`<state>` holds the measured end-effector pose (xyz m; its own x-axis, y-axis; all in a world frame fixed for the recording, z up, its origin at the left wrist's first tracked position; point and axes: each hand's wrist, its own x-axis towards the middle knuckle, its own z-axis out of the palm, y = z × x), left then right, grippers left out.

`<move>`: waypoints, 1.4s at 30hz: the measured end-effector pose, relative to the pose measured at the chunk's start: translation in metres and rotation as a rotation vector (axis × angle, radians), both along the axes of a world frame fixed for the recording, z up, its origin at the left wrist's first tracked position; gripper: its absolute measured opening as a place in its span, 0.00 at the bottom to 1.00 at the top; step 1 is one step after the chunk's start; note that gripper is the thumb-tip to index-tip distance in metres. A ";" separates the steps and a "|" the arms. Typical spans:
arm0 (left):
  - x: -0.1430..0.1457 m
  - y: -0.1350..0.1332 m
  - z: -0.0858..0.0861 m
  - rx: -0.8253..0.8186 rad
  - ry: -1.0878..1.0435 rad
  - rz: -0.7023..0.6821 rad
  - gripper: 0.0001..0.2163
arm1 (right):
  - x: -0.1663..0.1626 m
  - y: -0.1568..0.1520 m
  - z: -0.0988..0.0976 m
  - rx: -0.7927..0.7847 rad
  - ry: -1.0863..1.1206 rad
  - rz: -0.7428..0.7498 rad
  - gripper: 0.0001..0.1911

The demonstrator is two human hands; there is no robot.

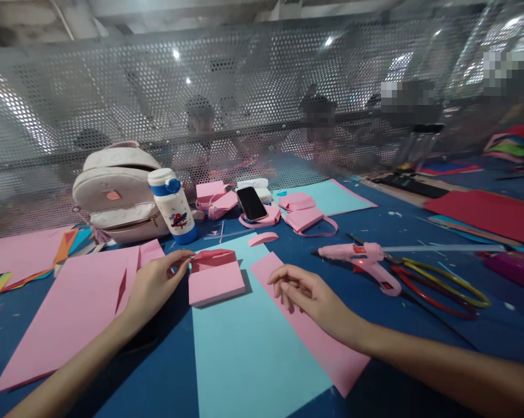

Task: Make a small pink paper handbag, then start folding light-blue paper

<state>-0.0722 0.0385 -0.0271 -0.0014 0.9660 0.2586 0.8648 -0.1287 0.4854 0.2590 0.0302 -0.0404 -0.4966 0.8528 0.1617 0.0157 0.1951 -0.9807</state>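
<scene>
A small pink paper box (216, 283) with its flap standing up rests on a light blue sheet (240, 348). At the box's upper left corner, my left hand (160, 281) pinches the edge of the paper between thumb and fingers. My right hand (308, 296) hovers or rests over a long pink paper strip (327, 351), its fingers loosely bent and slightly apart, holding nothing. Whether its fingertips touch the strip I cannot tell. Just beyond the box lies a short curved pink paper piece (263, 238).
On the right lie a pink glue gun (358, 255) with a lit red light and scissors (436, 287) with red and yellow handles. Pink sheets (79, 307) spread at left. Behind stand a bottle (173, 209), a backpack (118, 197), a phone (252, 203) and small pink paper bags (305, 217) before a perforated metal screen (253, 93).
</scene>
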 end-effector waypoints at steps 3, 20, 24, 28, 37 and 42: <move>-0.002 0.000 0.000 0.069 0.033 -0.033 0.15 | 0.000 0.000 0.000 -0.002 0.004 0.003 0.12; 0.118 0.055 0.043 0.033 0.272 -0.441 0.12 | 0.005 -0.014 0.002 0.520 -0.269 0.228 0.11; 0.145 0.094 0.038 -0.048 0.324 -0.415 0.14 | 0.006 -0.014 0.002 0.651 -0.280 0.259 0.09; 0.154 0.116 0.030 -0.166 0.382 -0.420 0.14 | 0.007 -0.016 0.003 0.686 -0.301 0.268 0.08; 0.156 0.082 0.047 0.054 0.470 -0.385 0.09 | 0.008 -0.016 -0.004 0.860 -0.305 0.303 0.11; 0.141 0.022 0.042 0.306 0.489 -0.459 0.06 | 0.009 -0.017 -0.006 0.973 -0.287 0.259 0.13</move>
